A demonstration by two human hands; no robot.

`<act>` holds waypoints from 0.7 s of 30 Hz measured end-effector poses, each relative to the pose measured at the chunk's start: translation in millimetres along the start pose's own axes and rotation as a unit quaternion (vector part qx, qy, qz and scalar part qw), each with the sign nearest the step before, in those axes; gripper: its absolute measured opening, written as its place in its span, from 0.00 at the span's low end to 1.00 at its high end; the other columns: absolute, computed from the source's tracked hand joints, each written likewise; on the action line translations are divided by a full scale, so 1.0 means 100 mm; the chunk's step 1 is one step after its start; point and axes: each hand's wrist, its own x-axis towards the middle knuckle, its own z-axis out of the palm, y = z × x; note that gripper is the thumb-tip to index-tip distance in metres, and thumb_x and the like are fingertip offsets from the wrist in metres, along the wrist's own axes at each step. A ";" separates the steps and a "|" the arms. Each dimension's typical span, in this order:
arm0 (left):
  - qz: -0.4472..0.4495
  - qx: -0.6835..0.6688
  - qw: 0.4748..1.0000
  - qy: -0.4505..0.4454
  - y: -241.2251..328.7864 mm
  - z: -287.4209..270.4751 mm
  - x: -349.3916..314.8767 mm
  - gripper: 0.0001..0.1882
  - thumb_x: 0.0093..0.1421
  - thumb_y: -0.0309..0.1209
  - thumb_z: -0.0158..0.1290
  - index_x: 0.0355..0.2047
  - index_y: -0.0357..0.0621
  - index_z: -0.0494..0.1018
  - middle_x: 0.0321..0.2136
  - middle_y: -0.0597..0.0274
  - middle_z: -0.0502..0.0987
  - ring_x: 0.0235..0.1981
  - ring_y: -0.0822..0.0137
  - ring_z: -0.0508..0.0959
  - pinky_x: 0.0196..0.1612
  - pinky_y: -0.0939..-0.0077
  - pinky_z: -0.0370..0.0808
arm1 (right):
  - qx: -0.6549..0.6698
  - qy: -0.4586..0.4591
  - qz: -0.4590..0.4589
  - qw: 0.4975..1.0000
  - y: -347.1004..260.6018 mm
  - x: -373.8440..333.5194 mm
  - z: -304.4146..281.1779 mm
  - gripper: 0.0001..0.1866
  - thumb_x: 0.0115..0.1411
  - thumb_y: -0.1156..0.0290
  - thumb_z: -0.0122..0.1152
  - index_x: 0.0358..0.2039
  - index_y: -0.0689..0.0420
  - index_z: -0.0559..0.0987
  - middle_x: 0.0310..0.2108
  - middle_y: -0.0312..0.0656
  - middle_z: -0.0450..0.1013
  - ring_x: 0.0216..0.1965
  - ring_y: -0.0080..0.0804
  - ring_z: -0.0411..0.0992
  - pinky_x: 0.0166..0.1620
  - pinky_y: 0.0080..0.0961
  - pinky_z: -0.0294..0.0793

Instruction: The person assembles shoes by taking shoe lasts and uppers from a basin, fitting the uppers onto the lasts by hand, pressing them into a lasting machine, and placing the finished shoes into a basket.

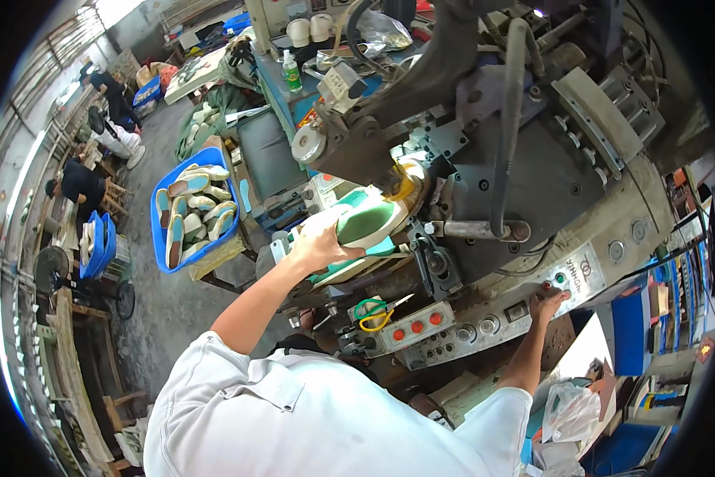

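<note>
My left hand is closed around the heel end of a pale shoe with a green underside. The shoe's other end sits in the jaws of a large grey machine, beside a yellow curved part. Under the shoe lies a light turquoise surface, partly hidden by it. Off to the right, my right hand is at the machine's control panel. Its fingers are apart, with the tips at small round buttons, and it holds nothing.
Scissors with green and yellow handles rest by a box with red buttons. A blue basket of shoes stands at left. A spray bottle is on the blue bench behind. Other people are farther left, near a fan.
</note>
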 end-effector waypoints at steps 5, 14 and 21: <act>-0.088 -0.125 0.987 -0.052 0.12 -0.55 -0.65 0.41 0.45 0.44 0.76 0.57 0.39 0.77 0.47 0.54 0.83 0.46 0.64 0.81 0.55 0.69 0.76 | 0.047 -0.099 0.036 0.993 -0.26 0.05 -0.14 0.52 0.54 0.64 0.66 0.71 0.78 0.52 0.72 0.76 0.48 0.74 0.70 0.49 0.75 0.45 0.54; -0.152 -0.570 0.803 -0.081 -0.16 -0.92 -1.71 0.70 0.36 0.57 0.80 0.73 0.38 0.56 0.63 0.57 0.72 0.63 0.66 0.72 0.67 0.65 0.68 | 0.094 -0.002 0.073 0.993 -0.04 0.43 -0.57 0.38 0.57 0.54 0.71 0.58 0.70 0.70 0.55 0.67 0.70 0.55 0.66 0.73 0.58 0.52 0.73; -0.082 -0.775 0.605 -0.165 -0.84 -0.46 -1.64 0.67 0.43 0.59 0.75 0.75 0.45 0.52 0.66 0.48 0.69 0.62 0.55 0.75 0.62 0.54 0.77 | 0.488 0.364 -0.026 0.793 -3.74 -1.22 -2.65 0.16 0.72 0.60 0.54 0.43 0.64 0.75 0.31 0.46 0.75 0.35 0.37 0.76 0.43 0.28 0.78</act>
